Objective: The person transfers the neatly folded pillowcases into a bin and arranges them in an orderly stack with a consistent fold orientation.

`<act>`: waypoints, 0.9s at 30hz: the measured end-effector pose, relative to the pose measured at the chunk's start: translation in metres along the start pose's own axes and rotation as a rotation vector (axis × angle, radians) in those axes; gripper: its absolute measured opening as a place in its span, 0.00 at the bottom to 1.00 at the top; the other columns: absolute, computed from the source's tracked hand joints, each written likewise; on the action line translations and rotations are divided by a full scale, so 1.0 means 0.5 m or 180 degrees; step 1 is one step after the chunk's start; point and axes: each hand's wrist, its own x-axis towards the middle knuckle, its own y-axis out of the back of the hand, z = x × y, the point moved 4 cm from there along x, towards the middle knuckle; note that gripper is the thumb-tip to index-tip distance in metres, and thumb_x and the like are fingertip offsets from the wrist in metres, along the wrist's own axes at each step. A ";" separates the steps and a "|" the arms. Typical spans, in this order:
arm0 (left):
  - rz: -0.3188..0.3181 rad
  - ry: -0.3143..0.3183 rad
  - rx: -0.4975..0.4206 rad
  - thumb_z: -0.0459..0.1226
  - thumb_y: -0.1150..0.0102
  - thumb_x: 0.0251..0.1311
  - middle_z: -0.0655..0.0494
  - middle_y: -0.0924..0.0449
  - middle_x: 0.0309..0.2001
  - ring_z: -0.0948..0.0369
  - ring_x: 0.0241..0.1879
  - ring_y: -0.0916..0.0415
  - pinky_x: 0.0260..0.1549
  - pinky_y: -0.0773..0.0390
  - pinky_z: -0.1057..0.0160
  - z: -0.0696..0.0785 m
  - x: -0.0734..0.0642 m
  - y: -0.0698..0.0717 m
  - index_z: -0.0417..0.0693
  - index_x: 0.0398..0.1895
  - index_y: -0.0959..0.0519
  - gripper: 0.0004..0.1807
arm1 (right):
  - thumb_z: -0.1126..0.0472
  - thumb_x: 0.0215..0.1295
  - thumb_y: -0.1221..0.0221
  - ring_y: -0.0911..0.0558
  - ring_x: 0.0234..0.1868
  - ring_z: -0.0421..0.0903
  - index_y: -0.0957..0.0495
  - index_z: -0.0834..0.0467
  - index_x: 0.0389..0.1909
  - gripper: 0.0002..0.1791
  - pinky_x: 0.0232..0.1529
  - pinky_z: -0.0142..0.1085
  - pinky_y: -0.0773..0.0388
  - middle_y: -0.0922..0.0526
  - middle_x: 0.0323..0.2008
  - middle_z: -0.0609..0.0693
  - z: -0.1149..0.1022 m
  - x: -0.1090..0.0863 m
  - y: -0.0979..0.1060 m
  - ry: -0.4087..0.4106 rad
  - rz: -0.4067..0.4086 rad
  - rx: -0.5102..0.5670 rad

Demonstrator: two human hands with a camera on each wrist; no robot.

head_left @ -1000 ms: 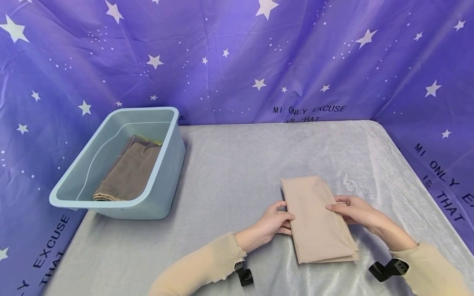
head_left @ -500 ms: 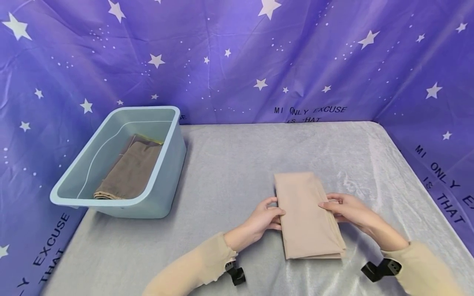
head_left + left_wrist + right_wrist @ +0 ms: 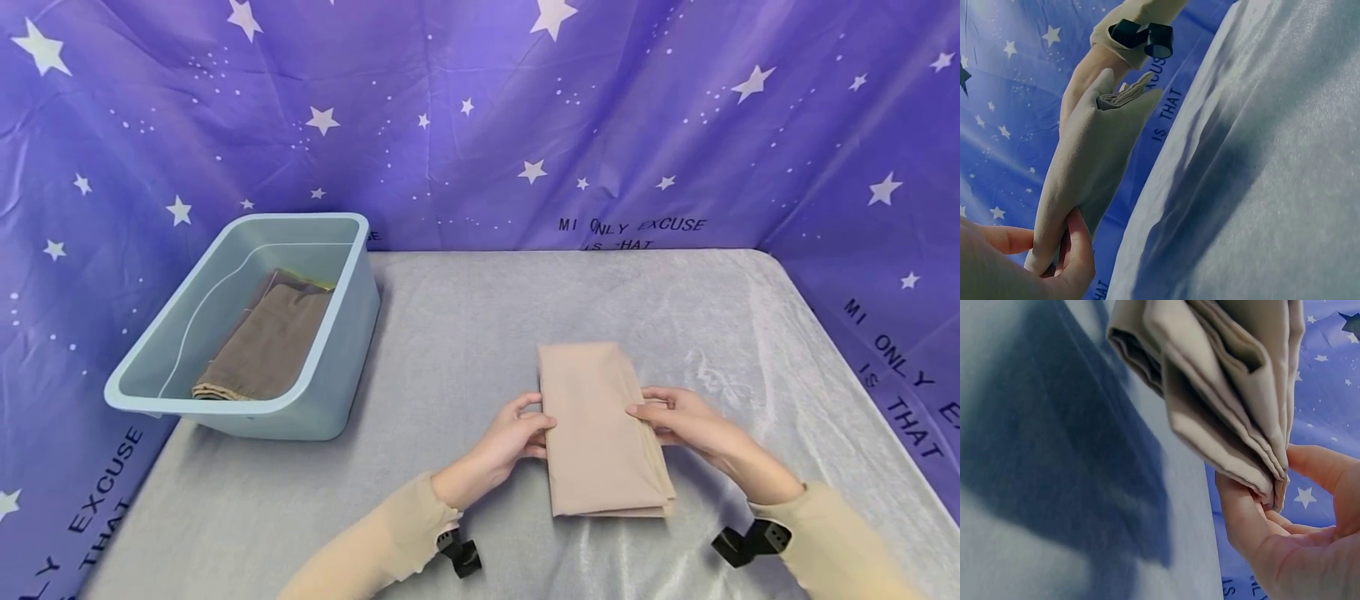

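A folded beige cloth [image 3: 592,433] is held up off the table between both hands, its long sides running away from me. My left hand [image 3: 510,437] pinches its left edge, thumb on top and fingers beneath. On the opposite edge my right hand [image 3: 690,425] pinches the layers the same way. Several stacked folds of the cloth [image 3: 1229,394] show in the right wrist view, gathered between thumb and fingers. In the left wrist view the cloth [image 3: 1085,169] hangs above the table and its shadow, with a rolled layer at its far end.
A light blue plastic tub [image 3: 356,333] stands at the left of the grey cloth-covered table [image 3: 465,333]. Inside it lies a folded brown cloth [image 3: 273,342]. A purple star-printed curtain [image 3: 450,167] surrounds the table's back and sides. Each wrist carries a black camera mount [image 3: 459,554].
Both hands have carried the folded beige cloth to the left and slightly away from me, and it has turned a little straighter. The grips stay the same. The tub has not moved.
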 end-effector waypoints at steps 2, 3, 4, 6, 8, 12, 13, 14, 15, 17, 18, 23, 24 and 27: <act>0.0034 -0.0027 -0.0011 0.28 0.50 0.53 0.58 0.25 0.23 0.68 0.19 0.28 0.19 0.26 0.70 0.004 -0.002 0.007 0.36 0.54 0.36 0.23 | 0.56 0.59 0.45 0.21 0.38 0.41 0.54 0.76 0.61 0.40 0.41 0.37 0.24 0.22 0.38 0.51 -0.004 0.002 -0.005 0.0000 0.0013 0.0008; 0.0051 -0.0040 -0.0014 0.28 0.50 0.52 0.58 0.25 0.23 0.68 0.19 0.28 0.19 0.26 0.71 0.005 -0.002 0.010 0.36 0.54 0.36 0.23 | 0.56 0.59 0.45 0.21 0.38 0.42 0.53 0.76 0.61 0.40 0.41 0.37 0.24 0.22 0.39 0.52 -0.007 0.003 -0.008 0.0004 0.0024 0.0011; 0.0071 -0.0054 -0.0009 0.28 0.50 0.52 0.59 0.25 0.23 0.68 0.19 0.28 0.18 0.27 0.71 0.007 -0.003 0.014 0.36 0.54 0.36 0.23 | 0.56 0.59 0.45 0.21 0.38 0.42 0.53 0.76 0.61 0.40 0.41 0.37 0.24 0.22 0.40 0.53 -0.009 0.005 -0.011 0.0005 0.0033 0.0014; 0.0101 -0.0075 0.0010 0.28 0.49 0.52 0.59 0.25 0.23 0.68 0.19 0.28 0.18 0.27 0.71 0.011 -0.006 0.022 0.35 0.54 0.35 0.23 | 0.56 0.59 0.45 0.21 0.38 0.43 0.53 0.75 0.61 0.39 0.41 0.37 0.24 0.22 0.41 0.54 -0.014 0.009 -0.018 0.0008 0.0027 0.0050; 0.0113 -0.0100 0.0038 0.28 0.49 0.52 0.59 0.25 0.24 0.68 0.19 0.28 0.19 0.28 0.71 0.016 -0.008 0.030 0.35 0.54 0.35 0.23 | 0.57 0.59 0.45 0.21 0.38 0.43 0.53 0.75 0.61 0.39 0.41 0.38 0.24 0.22 0.40 0.53 -0.018 0.014 -0.025 0.0021 0.0010 0.0079; 0.0142 -0.0139 0.0063 0.29 0.49 0.53 0.60 0.25 0.24 0.68 0.20 0.28 0.18 0.28 0.72 0.025 -0.015 0.046 0.35 0.54 0.35 0.23 | 0.58 0.59 0.45 0.20 0.37 0.42 0.53 0.75 0.61 0.39 0.41 0.38 0.24 0.22 0.38 0.52 -0.025 0.023 -0.036 0.0056 -0.0030 0.0171; 0.0154 -0.0145 0.0065 0.29 0.49 0.52 0.60 0.25 0.24 0.68 0.20 0.28 0.18 0.29 0.72 0.027 -0.016 0.050 0.35 0.54 0.35 0.23 | 0.58 0.59 0.45 0.20 0.37 0.42 0.53 0.75 0.61 0.38 0.41 0.38 0.24 0.22 0.38 0.52 -0.027 0.025 -0.039 0.0067 -0.0038 0.0191; 0.0164 -0.0162 0.0072 0.29 0.49 0.53 0.60 0.25 0.24 0.68 0.20 0.28 0.18 0.29 0.72 0.028 -0.018 0.054 0.34 0.54 0.35 0.23 | 0.59 0.59 0.45 0.20 0.37 0.43 0.53 0.75 0.61 0.38 0.41 0.38 0.24 0.21 0.37 0.52 -0.029 0.027 -0.043 0.0082 -0.0048 0.0227; 0.0178 -0.0177 0.0069 0.29 0.49 0.52 0.61 0.25 0.24 0.68 0.20 0.28 0.18 0.29 0.72 0.030 -0.019 0.058 0.34 0.54 0.36 0.23 | 0.59 0.59 0.45 0.20 0.37 0.43 0.52 0.75 0.61 0.38 0.41 0.39 0.24 0.21 0.37 0.52 -0.032 0.028 -0.047 0.0099 -0.0059 0.0260; 0.0203 -0.0204 0.0073 0.29 0.49 0.52 0.61 0.25 0.24 0.69 0.20 0.28 0.18 0.29 0.72 0.033 -0.022 0.065 0.33 0.54 0.36 0.23 | 0.59 0.59 0.45 0.20 0.37 0.43 0.51 0.76 0.60 0.37 0.40 0.39 0.24 0.21 0.37 0.52 -0.036 0.031 -0.053 0.0126 -0.0074 0.0308; 0.0214 -0.0213 0.0082 0.29 0.49 0.52 0.61 0.25 0.24 0.69 0.20 0.28 0.18 0.28 0.72 0.034 -0.023 0.069 0.33 0.54 0.36 0.23 | 0.59 0.59 0.45 0.20 0.37 0.43 0.51 0.76 0.60 0.37 0.40 0.39 0.24 0.21 0.37 0.52 -0.037 0.033 -0.056 0.0139 -0.0085 0.0322; 0.0241 -0.0259 0.0096 0.29 0.49 0.52 0.60 0.25 0.24 0.68 0.21 0.28 0.19 0.28 0.71 0.042 -0.029 0.085 0.33 0.53 0.35 0.23 | 0.61 0.59 0.46 0.20 0.36 0.43 0.51 0.76 0.60 0.36 0.40 0.39 0.24 0.21 0.37 0.53 -0.046 0.039 -0.071 0.0191 -0.0147 0.0391; 0.0248 -0.0259 0.0097 0.29 0.49 0.52 0.60 0.25 0.24 0.68 0.21 0.28 0.20 0.28 0.71 0.043 -0.030 0.087 0.33 0.53 0.35 0.23 | 0.61 0.59 0.46 0.20 0.36 0.42 0.51 0.76 0.60 0.36 0.40 0.39 0.24 0.21 0.36 0.53 -0.048 0.041 -0.074 0.0194 -0.0150 0.0398; 0.0276 -0.0261 0.0096 0.29 0.49 0.52 0.60 0.25 0.25 0.68 0.22 0.28 0.20 0.28 0.71 0.048 -0.033 0.096 0.33 0.53 0.35 0.23 | 0.61 0.59 0.46 0.20 0.36 0.43 0.51 0.75 0.61 0.36 0.41 0.39 0.24 0.21 0.37 0.53 -0.052 0.045 -0.080 0.0177 -0.0145 0.0402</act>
